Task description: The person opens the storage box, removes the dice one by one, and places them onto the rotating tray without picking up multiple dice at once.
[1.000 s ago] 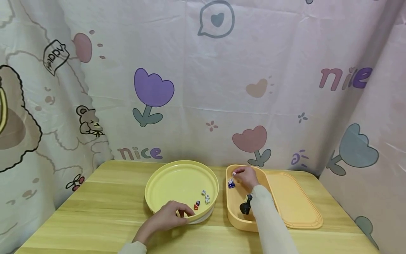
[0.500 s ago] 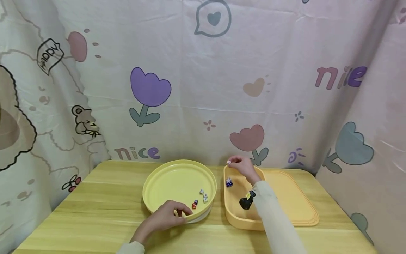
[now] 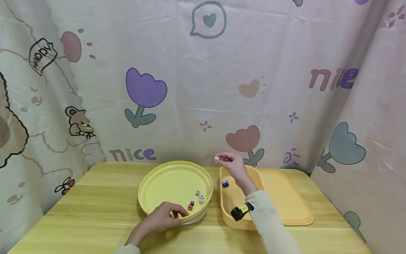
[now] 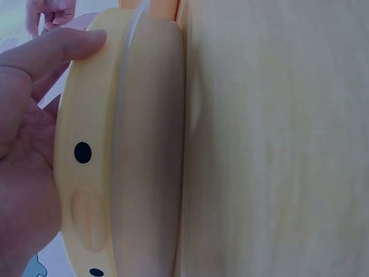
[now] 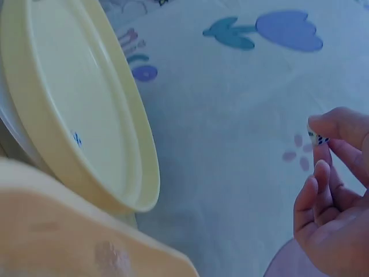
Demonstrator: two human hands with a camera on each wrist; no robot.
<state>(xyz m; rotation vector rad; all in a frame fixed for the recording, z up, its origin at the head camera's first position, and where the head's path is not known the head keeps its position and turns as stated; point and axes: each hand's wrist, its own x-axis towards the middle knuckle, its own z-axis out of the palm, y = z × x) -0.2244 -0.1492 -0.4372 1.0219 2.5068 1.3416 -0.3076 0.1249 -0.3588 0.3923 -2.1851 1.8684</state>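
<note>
My right hand [image 3: 234,168] pinches a small white die [image 3: 216,158] between thumb and fingertips, raised above the far left corner of the orange box [image 3: 234,223]. In the right wrist view, dark blue pips show on this die [image 5: 317,137]. My left hand [image 3: 162,216] grips the near rim of the round yellow tray [image 3: 168,187], thumb outside and fingers over the edge. The left wrist view shows that thumb [image 4: 89,45] lying on the tray's side wall. Inside the tray, toward its right, lie several white dice [image 3: 201,200], a red die [image 3: 190,207] and a dark die [image 3: 192,203].
More dice, white and blue [image 3: 225,183], sit together at the left side of the orange box. A flat orange lid [image 3: 283,197] lies on the wooden table [image 3: 95,208] right of the box. A printed curtain [image 3: 190,88] hangs behind the table.
My right hand has lifted the white die out of the orange box and moved it up and left, toward the tray. The left hand keeps its hold on the rim.
</note>
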